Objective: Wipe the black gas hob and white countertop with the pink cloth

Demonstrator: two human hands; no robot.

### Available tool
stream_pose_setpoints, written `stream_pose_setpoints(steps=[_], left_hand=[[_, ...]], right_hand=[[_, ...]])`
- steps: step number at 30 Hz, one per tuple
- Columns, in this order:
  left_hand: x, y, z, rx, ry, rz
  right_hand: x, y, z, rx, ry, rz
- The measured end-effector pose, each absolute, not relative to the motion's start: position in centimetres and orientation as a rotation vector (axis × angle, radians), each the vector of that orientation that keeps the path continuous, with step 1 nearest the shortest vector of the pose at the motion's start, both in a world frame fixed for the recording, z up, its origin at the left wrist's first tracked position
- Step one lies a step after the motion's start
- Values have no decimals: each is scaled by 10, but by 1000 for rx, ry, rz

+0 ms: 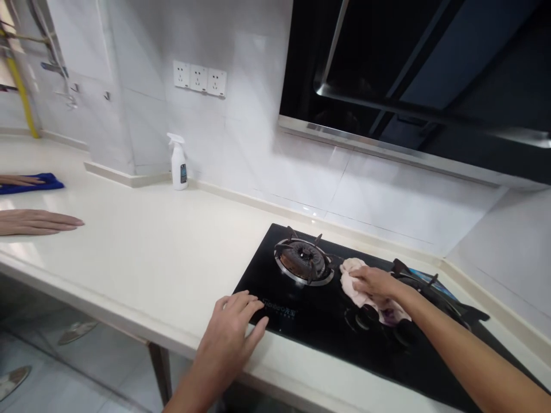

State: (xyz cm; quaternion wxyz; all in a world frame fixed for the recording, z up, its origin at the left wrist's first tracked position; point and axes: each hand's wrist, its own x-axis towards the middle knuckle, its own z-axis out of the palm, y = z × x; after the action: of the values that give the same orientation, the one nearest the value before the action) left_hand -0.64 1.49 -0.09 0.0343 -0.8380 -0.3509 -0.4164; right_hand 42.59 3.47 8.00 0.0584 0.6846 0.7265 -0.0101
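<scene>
A black glass gas stove (310, 327) is set into the cream counter. My right hand (375, 283) grips a crumpled pale pink cloth (353, 285), pressed on the glass between the two burners. Part of the cloth, with a purple patch, lies by the control knobs (368, 316). Resting at the stove's front left corner, my left hand (235, 324) has its fingers apart and holds nothing. The left burner (303, 259) stands just beyond it. My right forearm partly hides the right burner (424, 287).
At the far left, another person's hands (38, 222) lie on the counter (150, 246), one on a blue cloth (49, 181). A white spray bottle (178, 166) stands against the wall below the sockets (198, 78). A black range hood (387, 74) overhangs the stove.
</scene>
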Motion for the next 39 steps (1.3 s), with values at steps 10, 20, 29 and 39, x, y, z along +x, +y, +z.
stream_pose_setpoints(steps=[10, 20, 29, 39], left_hand=[[-6, 7, 7, -2662, -1236, -1293], [-8, 9, 9, -2714, -1317, -1359], [-9, 25, 13, -2792, -1379, -1341], [-4, 23, 20, -2742, -1399, -1211]], right_hand=[[321, -8, 93, 1900, 2462, -170], [194, -77, 35, 1911, 2898, 179], [173, -107, 11, 2182, 2951, 485], [363, -230, -33, 2451, 2349, 646]])
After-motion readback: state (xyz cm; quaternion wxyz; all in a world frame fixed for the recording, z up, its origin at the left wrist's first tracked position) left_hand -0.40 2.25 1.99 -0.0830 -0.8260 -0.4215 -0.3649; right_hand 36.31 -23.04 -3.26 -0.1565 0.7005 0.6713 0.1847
